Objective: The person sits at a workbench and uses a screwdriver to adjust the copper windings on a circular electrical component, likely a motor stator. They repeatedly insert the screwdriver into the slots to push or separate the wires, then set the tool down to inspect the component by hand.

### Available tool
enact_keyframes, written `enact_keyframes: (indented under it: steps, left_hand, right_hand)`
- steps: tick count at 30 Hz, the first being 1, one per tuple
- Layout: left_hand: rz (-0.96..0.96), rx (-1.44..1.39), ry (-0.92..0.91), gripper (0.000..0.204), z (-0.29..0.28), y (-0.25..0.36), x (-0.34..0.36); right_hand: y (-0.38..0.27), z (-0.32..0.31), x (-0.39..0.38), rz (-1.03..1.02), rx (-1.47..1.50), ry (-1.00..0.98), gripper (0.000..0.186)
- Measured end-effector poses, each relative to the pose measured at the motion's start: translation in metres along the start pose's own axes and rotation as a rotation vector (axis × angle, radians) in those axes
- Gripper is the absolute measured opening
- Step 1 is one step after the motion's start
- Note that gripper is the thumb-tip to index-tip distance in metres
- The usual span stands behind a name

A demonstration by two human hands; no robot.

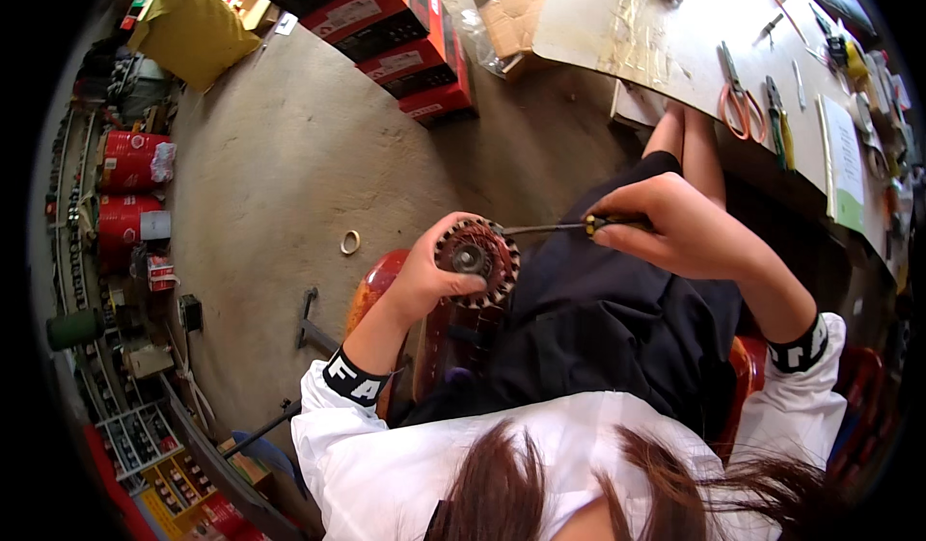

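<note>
My left hand (422, 278) is closed around a round motor armature (495, 263), its thumb lying across the face. Reddish copper windings circle a metal shaft at the centre, and dark slots ring the rim. In my right hand (666, 223) is a screwdriver (545, 228) with a yellow and black handle. Its thin blade points left, and the tip meets the upper right rim of the armature. Whether the tip sits inside a slot is too small to tell. Both hands are held above my dark skirt (598, 319).
At upper right a white table (617, 20) bears orange-handled scissors (741, 107), pliers (779, 121) and a notebook (842, 160). Red and black boxes (405, 59) are stacked ahead. A tape roll (350, 242) lies on the floor. Shelves with red drums (130, 160) line the left.
</note>
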State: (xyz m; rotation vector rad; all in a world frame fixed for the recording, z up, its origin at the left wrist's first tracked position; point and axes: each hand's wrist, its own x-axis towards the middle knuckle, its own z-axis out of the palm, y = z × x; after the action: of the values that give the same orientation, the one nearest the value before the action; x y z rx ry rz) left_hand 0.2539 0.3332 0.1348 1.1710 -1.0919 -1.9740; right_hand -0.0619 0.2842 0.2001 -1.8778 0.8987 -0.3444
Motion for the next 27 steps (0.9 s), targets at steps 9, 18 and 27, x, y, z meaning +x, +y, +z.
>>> enact_keyframes:
  steps: [9, 18, 27]
  left_hand:
    - [0.094, -0.159, 0.100, 0.044, -0.063, 0.008, -0.005]
    - [0.147, -0.312, 0.212, 0.040, -0.079, 0.011, -0.017]
    - [0.348, -0.281, 0.303, 0.054, -0.075, 0.006, -0.017]
  right_hand:
    - [0.003, 0.038, 0.082, -0.003, 0.082, 0.068, 0.026]
    - [0.011, 0.083, 0.123, 0.071, 0.213, 0.138, 0.035]
    - [-0.012, 0.081, 0.138, -0.055, 0.292, 0.168, 0.027]
